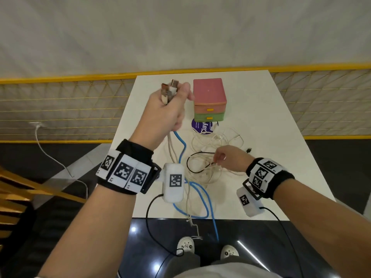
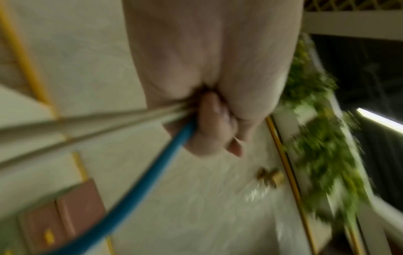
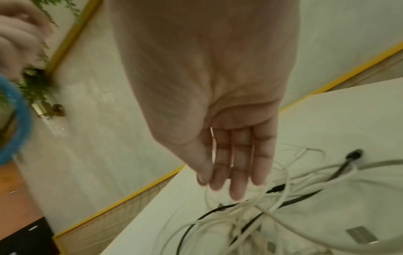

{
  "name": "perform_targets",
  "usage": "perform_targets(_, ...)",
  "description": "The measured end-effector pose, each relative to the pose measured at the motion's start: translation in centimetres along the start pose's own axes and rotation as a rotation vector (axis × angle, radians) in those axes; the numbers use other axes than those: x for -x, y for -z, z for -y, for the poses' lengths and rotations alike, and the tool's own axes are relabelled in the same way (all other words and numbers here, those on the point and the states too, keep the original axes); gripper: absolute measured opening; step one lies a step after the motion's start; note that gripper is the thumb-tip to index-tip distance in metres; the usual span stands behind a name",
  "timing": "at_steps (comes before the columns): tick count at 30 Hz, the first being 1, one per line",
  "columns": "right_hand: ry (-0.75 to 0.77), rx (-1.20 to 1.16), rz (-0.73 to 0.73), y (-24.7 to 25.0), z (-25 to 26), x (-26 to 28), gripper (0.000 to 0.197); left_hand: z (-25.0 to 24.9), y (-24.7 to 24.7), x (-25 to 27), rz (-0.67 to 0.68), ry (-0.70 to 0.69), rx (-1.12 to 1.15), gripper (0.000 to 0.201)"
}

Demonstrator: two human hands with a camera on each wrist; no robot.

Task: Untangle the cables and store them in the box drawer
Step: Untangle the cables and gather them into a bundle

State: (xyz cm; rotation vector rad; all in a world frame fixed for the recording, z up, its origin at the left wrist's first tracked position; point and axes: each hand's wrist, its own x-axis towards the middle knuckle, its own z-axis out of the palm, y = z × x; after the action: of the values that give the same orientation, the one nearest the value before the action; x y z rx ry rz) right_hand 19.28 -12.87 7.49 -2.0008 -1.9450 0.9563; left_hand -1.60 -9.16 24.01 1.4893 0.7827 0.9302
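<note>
Three cables, a blue cable [image 1: 181,151] and two beige cables [image 1: 170,146], were gripped in the raised left hand [image 1: 166,111], the right hand [image 1: 226,159] was set on the white tangle [image 1: 212,140] near the drawer box [image 1: 209,97], its grip could not be told

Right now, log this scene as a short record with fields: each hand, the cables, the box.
left hand: raised above the table, grips a bundle of cable ends
trailing from it: blue cable and beige cables
right hand: low over the tangle, fingertips at a white strand; whether it pinches it cannot be told
tangle: white and black cables heaped on the table
blue cable: loops over the near edge, hangs toward the floor
box: far side, both drawers shut
</note>
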Motion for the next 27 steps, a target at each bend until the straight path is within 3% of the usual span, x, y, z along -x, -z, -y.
perform_targets(2, 0.006, -0.141, -0.1, 0.2, -0.3, -0.2, 0.014, -0.5, 0.3, 0.8, 0.282, 0.197, 0.316, 0.034)
perform_targets(3, 0.061, -0.233, -0.045, 0.3, 0.4, 0.0, 0.021, -0.9, 0.4, 1.3, 0.428, 0.237, 0.418, 0.032)
perform_targets(5, 0.204, -0.31, 0.258, 0.0, 3.0, 1.0, 0.047, -1.6, 0.3, 1.6, 0.581, 0.204, 0.447, 0.03)
perform_targets(7, 0.312, -0.117, 0.555, -1.7, 5.0, 1.7, 0.07, -2.2, -0.1, 1.3, 0.512, 0.16, 0.349, 0.034)
perform_targets(8, 0.343, -0.004, 0.635, -3.0, 5.5, 1.7, 0.074, -2.4, -0.3, 1.0, 0.442, 0.136, 0.307, 0.037)
perform_targets(11, 0.268, 0.297, 0.716, -7.4, 5.2, 0.9, 0.082, -3.2, -0.5, 0.1, 0.252, 0.092, 0.272, 0.036)
perform_targets(14, 0.254, 0.457, 0.545, -9.1, 4.9, 0.5, 0.073, -3.7, -0.5, -0.5, 0.173, 0.061, 0.256, 0.036)
perform_targets(16, 0.304, 0.491, 0.363, -8.9, 5.6, 0.7, 0.049, -3.7, -0.7, -0.6, 0.159, 0.044, 0.243, 0.036)
perform_targets(18, 0.327, 0.544, 0.316, -8.8, 6.3, 0.8, 0.032, -3.6, -0.9, -0.6, 0.14, 0.037, 0.217, 0.035)
perform_targets(20, 0.273, 0.434, 0.458, -8.7, 6.1, 0.8, 0.027, -3.2, -0.8, -0.5, 0.122, 0.044, 0.188, 0.035)
perform_targets(23, 0.165, 0.193, 0.982, -8.6, 5.2, 1.2, 0.035, -2.8, -0.8, -0.4, 0.1, 0.063, 0.156, 0.034)
perform_targets(24, 0.165, 0.172, 1.011, -8.2, 5.1, 1.4, 0.034, -2.6, -0.9, -0.4, 0.094, 0.068, 0.146, 0.034)
perform_targets(25, 0.186, 0.179, 0.935, -7.8, 4.8, 1.5, 0.032, -2.5, -0.9, -0.4, 0.091, 0.073, 0.135, 0.033)
perform_targets(27, 0.228, 0.158, 0.625, -6.7, 4.2, 1.1, 0.029, -2.1, -1.1, -0.4, 0.084, 0.081, 0.111, 0.032)
